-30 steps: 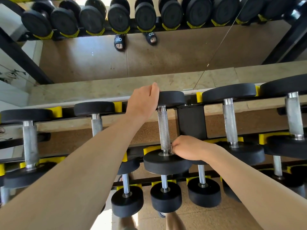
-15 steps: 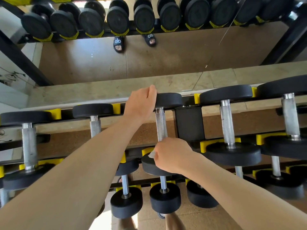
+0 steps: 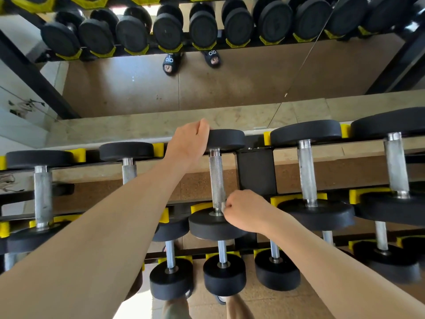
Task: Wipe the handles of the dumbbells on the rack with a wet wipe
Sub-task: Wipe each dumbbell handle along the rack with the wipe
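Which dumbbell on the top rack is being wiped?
The black dumbbell with the knurled steel handle beside the rack's black post: both hands touch it alone.

wet wipe [image 3: 222, 206]: only a sliver shows, rest hidden inside right hand [image 3: 247, 211]
left hand [image 3: 188, 141]: fingers hidden behind dumbbell [image 3: 217, 180] far head
right hand's fingertips: curled out of sight

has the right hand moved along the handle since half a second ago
Yes. The right hand with the wipe slid down the handle toward the near weight; before, it gripped higher, hiding more of the handle.
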Tool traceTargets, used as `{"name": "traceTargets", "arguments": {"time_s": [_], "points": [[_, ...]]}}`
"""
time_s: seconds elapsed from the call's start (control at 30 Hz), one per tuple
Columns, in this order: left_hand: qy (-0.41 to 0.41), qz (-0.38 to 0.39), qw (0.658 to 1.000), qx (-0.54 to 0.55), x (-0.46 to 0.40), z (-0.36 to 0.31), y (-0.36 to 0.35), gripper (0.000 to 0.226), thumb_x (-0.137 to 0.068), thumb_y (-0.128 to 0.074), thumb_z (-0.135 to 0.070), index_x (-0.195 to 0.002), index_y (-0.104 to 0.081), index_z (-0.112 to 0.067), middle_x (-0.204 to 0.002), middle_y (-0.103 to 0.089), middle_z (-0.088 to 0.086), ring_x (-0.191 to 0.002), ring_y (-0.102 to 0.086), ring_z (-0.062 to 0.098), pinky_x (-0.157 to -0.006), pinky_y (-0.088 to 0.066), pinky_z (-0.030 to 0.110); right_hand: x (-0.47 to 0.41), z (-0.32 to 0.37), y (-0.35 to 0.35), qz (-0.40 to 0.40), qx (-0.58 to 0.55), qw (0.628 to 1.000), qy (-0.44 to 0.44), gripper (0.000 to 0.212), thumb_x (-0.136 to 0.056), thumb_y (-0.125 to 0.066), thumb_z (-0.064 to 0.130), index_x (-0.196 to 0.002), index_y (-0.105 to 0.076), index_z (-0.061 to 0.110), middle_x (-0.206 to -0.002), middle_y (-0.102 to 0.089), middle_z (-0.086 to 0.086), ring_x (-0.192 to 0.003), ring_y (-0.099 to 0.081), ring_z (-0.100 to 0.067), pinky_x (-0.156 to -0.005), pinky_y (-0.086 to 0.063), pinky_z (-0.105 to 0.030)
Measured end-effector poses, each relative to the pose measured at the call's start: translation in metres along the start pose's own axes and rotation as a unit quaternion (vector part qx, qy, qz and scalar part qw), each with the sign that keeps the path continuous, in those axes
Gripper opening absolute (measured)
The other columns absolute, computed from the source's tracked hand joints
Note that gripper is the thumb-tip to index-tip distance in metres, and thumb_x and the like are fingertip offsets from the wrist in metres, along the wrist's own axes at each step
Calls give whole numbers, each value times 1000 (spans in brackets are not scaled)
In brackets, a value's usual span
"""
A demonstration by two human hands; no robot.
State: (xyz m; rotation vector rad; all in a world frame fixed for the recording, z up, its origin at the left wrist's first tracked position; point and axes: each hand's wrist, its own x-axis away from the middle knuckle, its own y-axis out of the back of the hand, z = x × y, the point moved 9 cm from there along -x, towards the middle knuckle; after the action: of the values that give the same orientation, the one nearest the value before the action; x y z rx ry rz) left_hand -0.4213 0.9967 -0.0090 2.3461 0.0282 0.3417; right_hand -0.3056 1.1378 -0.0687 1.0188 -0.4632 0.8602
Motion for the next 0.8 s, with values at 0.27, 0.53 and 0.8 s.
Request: {"name": "traceTargets", "arguments": {"time_s": [0.27,0.53,0.8], "points": [[0,14,1000,-20,2,-3,0,51,-108,-24,-31,-98,-67,-5,-89,-64,19,-86,-58,30,-79,-49,44,24,13,45,-129,-183,972,76,31,-102,-45,25,-127,-63,25,-110,-65,6,-79,-59,-1,-62,-45,-12],[1,33,993,-112,-5,-21,-4,40,-105,-32,-24,-71,-50,-12,-69,-51,6,-66,-47,24,-58,-32,35,63,-40,115,-346,43,937,35,32,-102,-44,29,-131,-57,25,-110,-65,1,-91,-61,-14,-75,-54,-32],[-174,78,981,-46,-3,-137,-68,41,-108,-28,-34,-109,-62,-11,-96,-69,8,-88,-63,25,-82,-53,49,74,-69,138,-381,256,888,38,30,-97,-56,21,-126,-59,18,-102,-60,-1,-84,-54,-15,-62,-52,-28]]}}
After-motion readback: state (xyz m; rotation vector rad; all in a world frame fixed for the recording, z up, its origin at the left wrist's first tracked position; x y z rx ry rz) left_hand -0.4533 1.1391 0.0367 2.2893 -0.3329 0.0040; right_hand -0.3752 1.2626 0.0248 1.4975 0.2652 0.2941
